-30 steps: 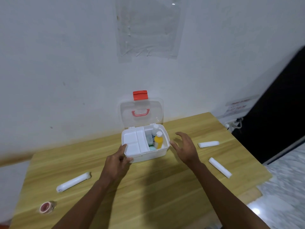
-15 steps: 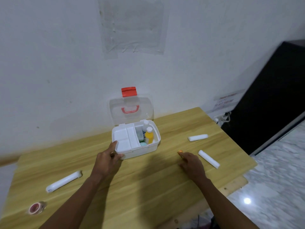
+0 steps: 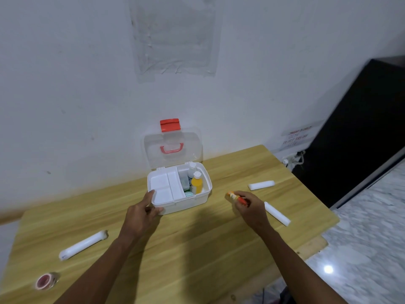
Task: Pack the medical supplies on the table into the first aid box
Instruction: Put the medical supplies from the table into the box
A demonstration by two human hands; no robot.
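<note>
The first aid box (image 3: 182, 200) sits open toward the back of the wooden counter (image 3: 197, 249), close to the white wall (image 3: 65, 84), its clear lid (image 3: 173, 148) standing upright with a red latch (image 3: 170, 124) at the top and a red handle (image 3: 171, 148) on its face. Inside, a white tray (image 3: 165, 188) fills the left part, and in the right part a yellow bottle (image 3: 196, 184) stands upright just in front of a clear bottle (image 3: 192, 170).

The left hand (image 3: 140, 218) rests on the box's near left corner, thumb on the rim and fingers (image 3: 156, 210) curled against the front wall. The right hand (image 3: 249, 207) is raised a little to the right of the box, its fingers closed around a small orange and white tube (image 3: 237, 197) that points back toward the box.

Four more supplies lie on the counter. One white roll (image 3: 261, 185) lies just beyond the right hand, another white wrapped roll (image 3: 277, 213) lies right beside that hand's wrist. A longer white roll (image 3: 83, 245) lies well off to the left, and a small roll of red tape (image 3: 45, 281), blurred, sits near the left front corner.

To the right a dark panel (image 3: 359, 132) leans past the counter's end, with a marbled floor (image 3: 361, 249) below it.
</note>
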